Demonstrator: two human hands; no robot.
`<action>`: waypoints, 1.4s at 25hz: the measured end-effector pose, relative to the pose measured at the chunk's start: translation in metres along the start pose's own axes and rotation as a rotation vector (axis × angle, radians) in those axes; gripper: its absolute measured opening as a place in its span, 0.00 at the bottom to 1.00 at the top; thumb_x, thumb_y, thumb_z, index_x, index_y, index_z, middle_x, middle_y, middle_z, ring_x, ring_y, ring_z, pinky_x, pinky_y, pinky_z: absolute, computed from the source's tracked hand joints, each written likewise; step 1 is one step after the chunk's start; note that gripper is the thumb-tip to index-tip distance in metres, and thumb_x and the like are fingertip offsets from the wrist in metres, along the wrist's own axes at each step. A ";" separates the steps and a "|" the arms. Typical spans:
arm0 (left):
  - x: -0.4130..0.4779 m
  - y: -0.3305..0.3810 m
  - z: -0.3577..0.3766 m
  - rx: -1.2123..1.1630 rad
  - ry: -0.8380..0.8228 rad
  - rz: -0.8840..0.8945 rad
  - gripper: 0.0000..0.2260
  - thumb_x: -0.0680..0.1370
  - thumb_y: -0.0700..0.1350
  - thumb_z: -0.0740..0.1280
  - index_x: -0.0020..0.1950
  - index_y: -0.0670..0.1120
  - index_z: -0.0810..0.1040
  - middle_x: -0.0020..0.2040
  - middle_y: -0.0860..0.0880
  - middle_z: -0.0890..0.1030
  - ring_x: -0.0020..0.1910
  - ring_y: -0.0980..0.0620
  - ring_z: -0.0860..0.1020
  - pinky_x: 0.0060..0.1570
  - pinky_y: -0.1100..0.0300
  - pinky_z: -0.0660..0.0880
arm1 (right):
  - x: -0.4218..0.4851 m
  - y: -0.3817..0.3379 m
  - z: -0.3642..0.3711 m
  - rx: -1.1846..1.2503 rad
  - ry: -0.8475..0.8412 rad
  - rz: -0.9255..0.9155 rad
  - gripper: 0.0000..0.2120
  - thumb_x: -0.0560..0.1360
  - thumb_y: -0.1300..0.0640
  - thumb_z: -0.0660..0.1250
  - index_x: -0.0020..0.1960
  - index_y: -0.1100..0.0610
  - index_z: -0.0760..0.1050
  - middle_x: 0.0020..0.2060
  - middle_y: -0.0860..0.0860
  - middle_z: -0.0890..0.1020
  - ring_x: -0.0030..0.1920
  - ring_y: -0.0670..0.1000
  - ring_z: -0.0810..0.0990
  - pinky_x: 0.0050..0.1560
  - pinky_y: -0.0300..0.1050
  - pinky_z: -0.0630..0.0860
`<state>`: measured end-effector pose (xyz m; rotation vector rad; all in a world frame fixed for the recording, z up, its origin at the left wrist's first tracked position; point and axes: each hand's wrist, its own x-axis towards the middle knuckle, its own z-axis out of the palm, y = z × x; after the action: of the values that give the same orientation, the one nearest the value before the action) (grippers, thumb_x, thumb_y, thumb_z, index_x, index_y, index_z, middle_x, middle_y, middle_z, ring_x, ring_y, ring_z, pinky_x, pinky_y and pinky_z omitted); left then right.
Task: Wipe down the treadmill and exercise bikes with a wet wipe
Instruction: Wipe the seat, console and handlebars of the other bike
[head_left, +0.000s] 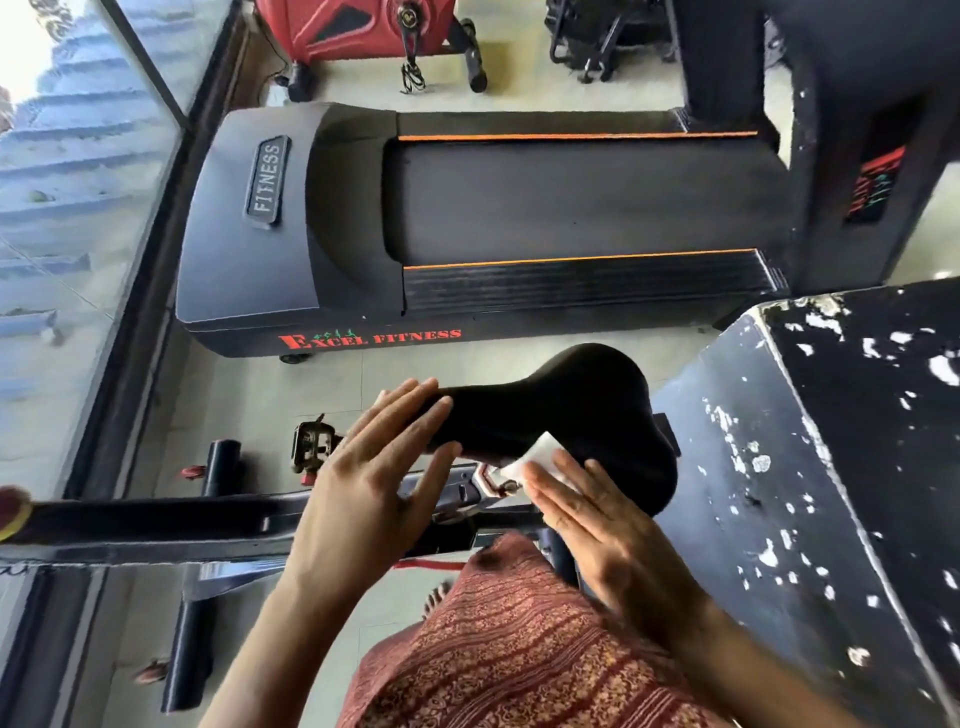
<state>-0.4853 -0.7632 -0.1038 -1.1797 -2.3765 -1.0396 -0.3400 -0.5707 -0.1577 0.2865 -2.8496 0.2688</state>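
Nearest, bottom centre of frame: a red patterned garment (519, 649), w/ both forearms coming up from the lower edge.

Left hand (363, 493), lower centre-left, was fully open. Its fingers were straight and close together, gripping nothing, and the tips lay against the narrow nose of the black saddle (561, 410). It prob. braced the nose, but actual contact was hard to confirm.

Right hand (597, 530), lower centre-right, was also flat w/ straight fingers and no curl. It pressed the wet wipe (535, 460) onto the near side of the saddle's wide end. Only a white corner of the wipe showed past the fingertips; the rest was under the hand.

Handling, as a judgement:
- The wipe looked thin, light and limp, so it would likely bunch or fold if dragged by one edge. Best kept spread under flat fingers, or pinched at a corner to refold.
- The saddle looked padded w/ a smooth cover, giving a bit under pressure and prob. slick once wet.
- Steadying the nose while rubbing the wide end seemed the sensible hold.

Below the saddle, the dark bike frame (156, 519) ran to the left edge, w/ a pedal (311, 447) at centre-left.

Right side of frame: a black pillar (831, 467) w/ chipped paint, close beside the saddle.

Farther, across mid-frame: the treadmill (519, 208), w/ black belt, orange side stripes and red lettering on its base, well apart from both hands. It looked hard and rigid, w/ broad flat areas easy to wipe.

Farthest, top centre-left: a red exercise bike (353, 31), only partly in view.
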 end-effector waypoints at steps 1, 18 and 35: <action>0.002 0.000 0.003 0.027 -0.022 0.054 0.15 0.76 0.44 0.66 0.58 0.38 0.81 0.61 0.42 0.79 0.62 0.47 0.76 0.63 0.50 0.71 | 0.010 -0.003 0.001 0.011 0.009 -0.015 0.24 0.78 0.67 0.57 0.73 0.64 0.60 0.74 0.54 0.62 0.76 0.54 0.58 0.75 0.49 0.56; 0.025 0.009 0.018 0.111 -0.140 0.154 0.15 0.76 0.47 0.64 0.52 0.38 0.83 0.53 0.41 0.83 0.53 0.42 0.82 0.63 0.47 0.70 | 0.028 0.007 -0.018 0.251 0.119 0.215 0.20 0.81 0.54 0.57 0.71 0.62 0.68 0.70 0.56 0.70 0.72 0.53 0.66 0.72 0.51 0.63; 0.028 0.008 0.028 0.184 -0.138 0.275 0.11 0.76 0.43 0.66 0.50 0.38 0.84 0.52 0.43 0.83 0.54 0.44 0.81 0.58 0.42 0.74 | 0.029 0.071 -0.014 0.373 0.271 0.643 0.19 0.78 0.54 0.61 0.63 0.66 0.75 0.65 0.57 0.75 0.68 0.48 0.69 0.68 0.40 0.66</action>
<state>-0.4951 -0.7243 -0.1047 -1.4948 -2.2661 -0.6568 -0.3789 -0.5046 -0.1470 -0.5707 -2.5171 0.8873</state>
